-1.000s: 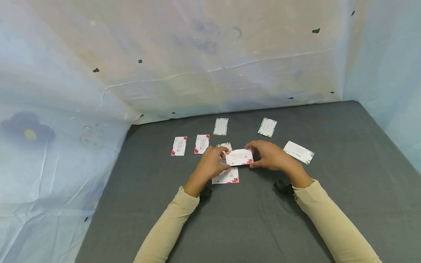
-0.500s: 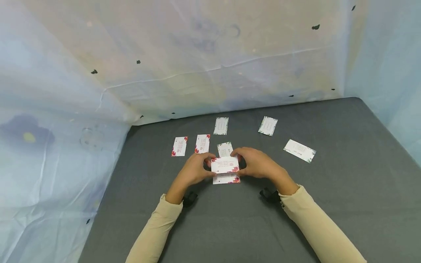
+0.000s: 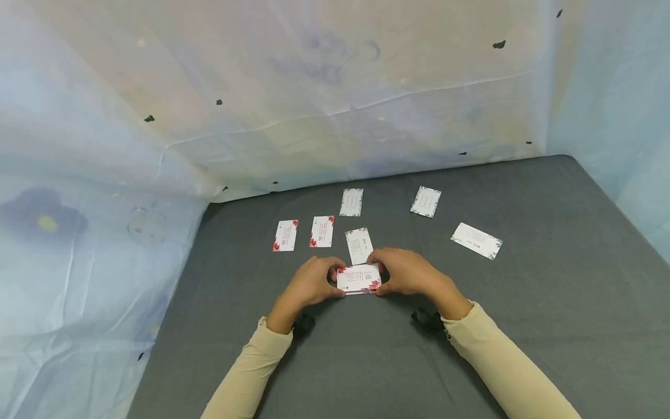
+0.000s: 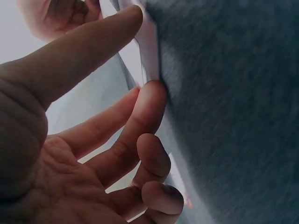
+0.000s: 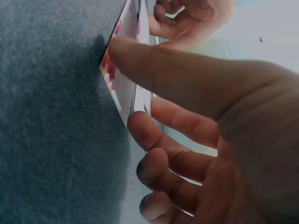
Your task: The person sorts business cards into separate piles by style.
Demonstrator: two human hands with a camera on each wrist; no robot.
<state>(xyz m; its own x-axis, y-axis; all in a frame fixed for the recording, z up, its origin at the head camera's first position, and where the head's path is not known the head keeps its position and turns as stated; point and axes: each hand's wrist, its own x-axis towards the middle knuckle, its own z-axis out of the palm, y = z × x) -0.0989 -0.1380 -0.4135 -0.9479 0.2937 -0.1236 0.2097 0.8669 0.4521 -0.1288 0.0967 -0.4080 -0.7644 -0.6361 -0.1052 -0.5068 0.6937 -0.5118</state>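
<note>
In the head view, a white business card with red floral corners [image 3: 358,278] lies between my two hands. My left hand [image 3: 310,282] pinches its left end between thumb and fingers, and my right hand [image 3: 410,272] pinches its right end. Just beneath is a second floral card [image 5: 122,81], mostly covered in the head view; in the right wrist view a narrow gap separates the two, and the lower one lies by the dark cloth. Right behind the held card is a green-leaf business card [image 3: 359,245], near my right fingertips.
Two red floral cards, a left one [image 3: 285,235] and one beside it [image 3: 321,231], lie left of centre on the grey-covered table [image 3: 356,361]. Green-leaf cards lie behind [image 3: 351,202], behind to the right [image 3: 426,201] and farther right [image 3: 476,240]. A patterned curtain [image 3: 335,87] hangs behind.
Both hands first moved left and nearer with the held card, then brought it lower over the floral card on the table, which it now nearly covers. The green-leaf card behind is more exposed.
</note>
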